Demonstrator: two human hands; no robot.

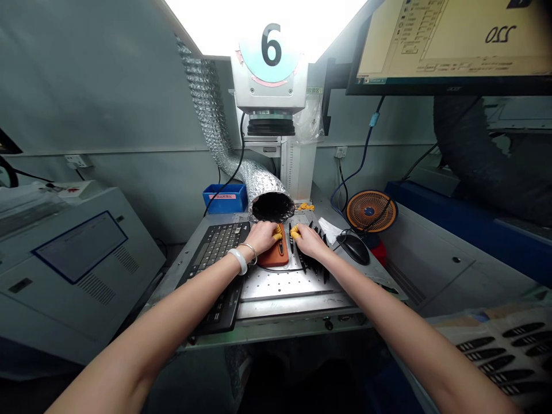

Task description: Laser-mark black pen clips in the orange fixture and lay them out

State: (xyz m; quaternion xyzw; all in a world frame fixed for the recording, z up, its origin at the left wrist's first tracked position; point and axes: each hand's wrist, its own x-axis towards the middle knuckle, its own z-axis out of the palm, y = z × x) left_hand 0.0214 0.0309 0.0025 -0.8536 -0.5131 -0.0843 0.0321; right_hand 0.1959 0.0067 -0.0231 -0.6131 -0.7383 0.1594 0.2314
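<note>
Centre frame, the left hand [263, 238] curls its yellow-cotted fingertips [278, 233] onto a rounded orange rubber pad [276, 257], while the right hand [308, 241] curls just beside it over a fan of slender black strips [318, 259]; any pinch is hidden. Both sit on a perforated steel counter [293, 287] beside a black keyboard [213, 270].

On my metal work plate [293, 290] lie a pad [279, 257] and a row of narrow parts [314, 259]. Left of the plate sits a keyboard [213, 270], right of it a mouse [354, 248]; behind it, a plastic bin [225, 198] and a desk fan [371, 211].
</note>
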